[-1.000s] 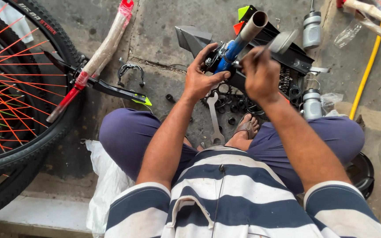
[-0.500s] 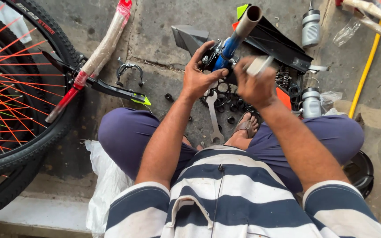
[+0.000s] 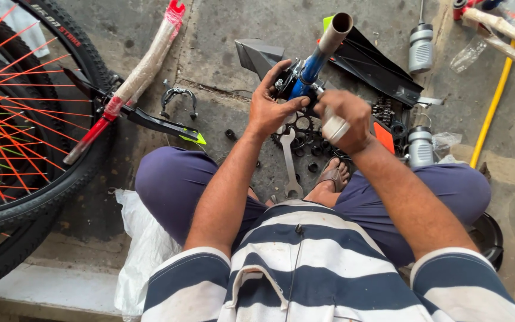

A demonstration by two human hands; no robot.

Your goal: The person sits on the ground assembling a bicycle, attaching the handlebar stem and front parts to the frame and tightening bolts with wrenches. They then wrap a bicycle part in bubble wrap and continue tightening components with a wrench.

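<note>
Soft even daylight, sharp, edges warped

The blue tube (image 3: 312,64) is glossy painted metal, dull grey and bare at its open end. The spanner (image 3: 289,161) is smooth bright steel. The tyre (image 3: 61,179) is matt black knobbly rubber. The wrapped bar (image 3: 144,68) wears crinkled shiny film. The floor (image 3: 222,36) is rough, stained concrete. The striped shirt (image 3: 329,268) is soft cloth.

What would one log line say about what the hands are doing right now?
left hand: grips blue bike part | right hand: holds pale tube | spanner: on ground | wheel: at left
</note>
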